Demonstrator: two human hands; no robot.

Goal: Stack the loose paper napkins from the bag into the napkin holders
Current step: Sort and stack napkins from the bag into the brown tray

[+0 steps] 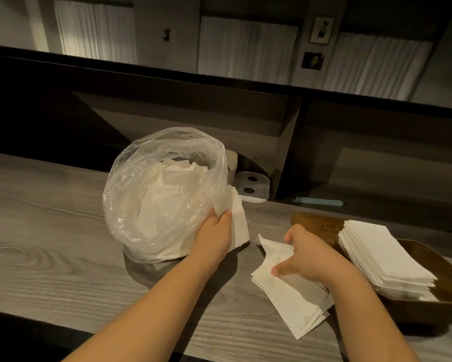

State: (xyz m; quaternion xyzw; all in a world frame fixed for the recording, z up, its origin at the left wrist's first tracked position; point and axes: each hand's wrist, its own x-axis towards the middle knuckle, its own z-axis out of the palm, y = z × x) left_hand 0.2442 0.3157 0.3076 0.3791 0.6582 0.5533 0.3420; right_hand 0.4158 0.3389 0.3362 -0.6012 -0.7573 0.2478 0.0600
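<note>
On the grey tabletop [63, 231], left hand [215, 231] grips bag napkins [236, 218]; right hand [305, 254] pinches a loose sheaf [290, 291] that may fan apart.

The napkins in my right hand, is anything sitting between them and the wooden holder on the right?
Nothing visible blocks the way. The right hand holds a small bunch of napkins low over the counter, right beside the wooden holder. The only thing there is the holder's own napkin stack, which they would go on top of.
</note>
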